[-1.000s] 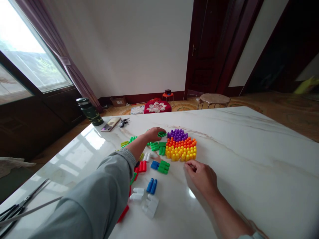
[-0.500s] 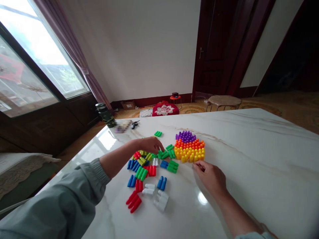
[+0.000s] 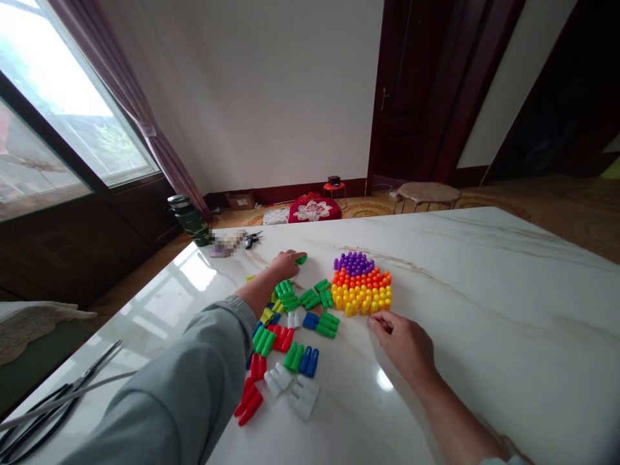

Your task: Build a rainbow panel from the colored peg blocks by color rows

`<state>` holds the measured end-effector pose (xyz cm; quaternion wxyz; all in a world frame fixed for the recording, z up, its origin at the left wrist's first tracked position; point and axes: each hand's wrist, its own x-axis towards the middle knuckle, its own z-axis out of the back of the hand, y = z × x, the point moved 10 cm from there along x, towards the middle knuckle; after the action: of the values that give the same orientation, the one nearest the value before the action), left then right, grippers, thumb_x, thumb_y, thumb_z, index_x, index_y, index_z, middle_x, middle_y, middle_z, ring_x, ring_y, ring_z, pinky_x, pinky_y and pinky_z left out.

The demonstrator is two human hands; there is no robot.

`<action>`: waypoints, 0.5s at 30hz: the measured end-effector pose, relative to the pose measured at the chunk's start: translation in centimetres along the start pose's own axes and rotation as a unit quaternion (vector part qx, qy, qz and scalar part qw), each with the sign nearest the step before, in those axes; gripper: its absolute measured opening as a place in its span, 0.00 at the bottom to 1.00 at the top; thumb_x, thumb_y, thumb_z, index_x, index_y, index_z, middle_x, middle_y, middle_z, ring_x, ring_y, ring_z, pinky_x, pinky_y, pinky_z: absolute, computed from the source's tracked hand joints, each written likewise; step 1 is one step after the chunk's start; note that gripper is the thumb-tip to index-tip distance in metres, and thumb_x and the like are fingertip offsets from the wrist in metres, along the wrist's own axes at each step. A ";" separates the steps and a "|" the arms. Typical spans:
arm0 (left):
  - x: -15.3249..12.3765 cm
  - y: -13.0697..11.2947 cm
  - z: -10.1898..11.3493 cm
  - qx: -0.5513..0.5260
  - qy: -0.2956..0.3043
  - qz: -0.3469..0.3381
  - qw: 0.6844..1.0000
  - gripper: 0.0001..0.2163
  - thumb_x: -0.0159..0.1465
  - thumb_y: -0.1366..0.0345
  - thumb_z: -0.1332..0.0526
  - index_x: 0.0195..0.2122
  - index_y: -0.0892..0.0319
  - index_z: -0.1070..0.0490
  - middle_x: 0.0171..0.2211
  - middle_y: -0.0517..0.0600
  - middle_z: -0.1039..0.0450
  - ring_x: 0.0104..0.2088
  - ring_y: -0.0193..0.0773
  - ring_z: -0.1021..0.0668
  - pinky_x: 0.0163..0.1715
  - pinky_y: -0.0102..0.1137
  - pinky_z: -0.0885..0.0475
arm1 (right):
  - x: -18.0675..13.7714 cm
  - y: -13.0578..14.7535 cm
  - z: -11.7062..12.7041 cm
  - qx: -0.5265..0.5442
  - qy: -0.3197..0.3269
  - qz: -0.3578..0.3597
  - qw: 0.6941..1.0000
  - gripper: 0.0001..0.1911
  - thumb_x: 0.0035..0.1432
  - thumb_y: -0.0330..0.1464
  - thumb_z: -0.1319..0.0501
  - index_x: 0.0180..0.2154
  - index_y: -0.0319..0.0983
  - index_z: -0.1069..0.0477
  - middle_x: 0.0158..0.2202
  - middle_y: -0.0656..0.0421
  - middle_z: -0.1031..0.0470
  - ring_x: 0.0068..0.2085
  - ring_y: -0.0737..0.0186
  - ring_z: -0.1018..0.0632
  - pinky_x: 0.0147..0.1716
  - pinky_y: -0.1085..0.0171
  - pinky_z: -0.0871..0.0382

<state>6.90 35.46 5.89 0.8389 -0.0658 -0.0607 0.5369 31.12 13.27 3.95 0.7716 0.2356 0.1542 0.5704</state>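
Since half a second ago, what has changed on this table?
The bare left hand went forward from the central green plastic pieces to the far green plastic piece; its grip is unclear. A near green plastic piece now lies left of the blue plastic piece. The bare right hand and the block of purple, orange and yellow round-topped pegs stayed put.

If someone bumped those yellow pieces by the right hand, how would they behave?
The yellow pieces would probably tip, since they stand upright and look narrow. They may jostle the orange pieces packed close behind them. Their glossy finish suggests they could slide easily on the shiny tabletop.
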 end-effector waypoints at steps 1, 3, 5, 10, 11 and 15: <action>0.2 0.0 -0.3 0.002 -0.003 0.004 1.000 0.29 0.52 0.74 0.42 0.56 0.49 0.31 0.48 0.50 0.27 0.51 0.43 0.26 0.55 0.36 0.33 | 0.0 0.0 0.0 0.001 0.000 -0.003 1.000 0.14 0.59 0.42 0.45 0.34 0.46 0.22 0.30 0.62 0.19 0.31 0.61 0.22 0.27 0.66 0.43; 0.4 -0.2 -0.5 0.004 -0.009 0.008 1.000 0.27 0.52 0.73 0.42 0.54 0.49 0.29 0.45 0.50 0.27 0.48 0.43 0.26 0.52 0.35 0.32 | 0.0 0.0 0.1 0.003 0.000 -0.004 1.000 0.14 0.58 0.42 0.45 0.34 0.46 0.22 0.30 0.62 0.19 0.31 0.62 0.22 0.27 0.66 0.43; 0.2 -0.7 -0.5 0.004 -0.008 0.001 1.000 0.26 0.52 0.73 0.41 0.54 0.51 0.28 0.43 0.50 0.28 0.46 0.43 0.25 0.50 0.34 0.31 | 0.0 0.0 0.1 0.003 0.000 -0.004 1.000 0.14 0.58 0.42 0.45 0.34 0.46 0.22 0.30 0.61 0.19 0.31 0.61 0.22 0.27 0.66 0.43; -1.6 -2.4 0.6 0.000 0.028 -0.033 0.999 0.23 0.50 0.72 0.41 0.49 0.53 0.24 0.39 0.49 0.25 0.43 0.41 0.24 0.49 0.33 0.30 | 0.0 0.0 0.1 0.004 0.004 -0.002 1.000 0.14 0.58 0.42 0.45 0.35 0.46 0.22 0.31 0.61 0.19 0.32 0.62 0.22 0.27 0.66 0.43; -2.2 -2.7 1.0 -0.003 0.040 -0.039 0.998 0.22 0.51 0.72 0.41 0.47 0.54 0.23 0.38 0.48 0.24 0.42 0.41 0.23 0.49 0.32 0.30 | 0.0 0.0 0.1 0.004 0.004 -0.002 1.000 0.14 0.58 0.42 0.45 0.35 0.46 0.22 0.31 0.61 0.19 0.32 0.62 0.22 0.27 0.66 0.44; -4.9 -4.2 2.5 -0.029 0.132 -0.072 0.988 0.17 0.50 0.73 0.40 0.39 0.55 0.19 0.30 0.45 0.21 0.34 0.37 0.22 0.40 0.27 0.28 | 0.1 -0.1 0.0 0.005 0.000 0.001 1.000 0.15 0.58 0.42 0.45 0.35 0.46 0.22 0.31 0.61 0.19 0.31 0.62 0.23 0.27 0.66 0.44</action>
<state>8.14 29.43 8.97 0.8735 -0.1562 0.0304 0.4600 31.19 13.30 3.90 0.7695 0.2402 0.1568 0.5706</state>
